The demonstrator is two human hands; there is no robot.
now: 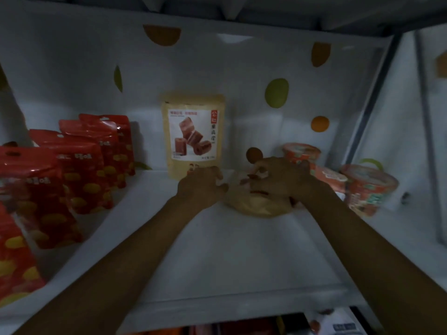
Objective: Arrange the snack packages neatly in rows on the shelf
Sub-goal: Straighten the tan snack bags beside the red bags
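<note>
Left hand (203, 183), right hand (285, 180) curled, gripping soft tan pouch (256, 206) on smooth white shelf (217, 250).

Glossy red foil pouches (72, 170) — matt beige paper-look pouch (193, 136), smooth white shelf (217, 262).

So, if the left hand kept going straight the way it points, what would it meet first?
Most likely the upright beige pouch at the back: the left hand points toward its lower edge. How much gap remains is unclear in this dim view.
</note>
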